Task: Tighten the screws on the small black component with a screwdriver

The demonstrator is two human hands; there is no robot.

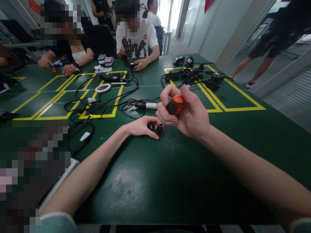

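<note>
My right hand (187, 113) is closed around a screwdriver with an orange and black handle (176, 104), raised over the table. The handle's end points toward me, and the shaft is hidden behind my fingers. Below and to the left, my left hand (145, 127) rests on the green table. Its thumb and fingers curl about a small black part (159, 130) with a short upright post, gripping it at the table surface. What kind of part this is cannot be made out.
Tangled black cables (97, 106) and a black and silver tool (145, 105) lie beyond my left hand. A white tape ring (103, 87) is further left. More black devices (194, 74) sit at the back right. Across the table a person in white (145, 35) holds a power screwdriver (126, 48).
</note>
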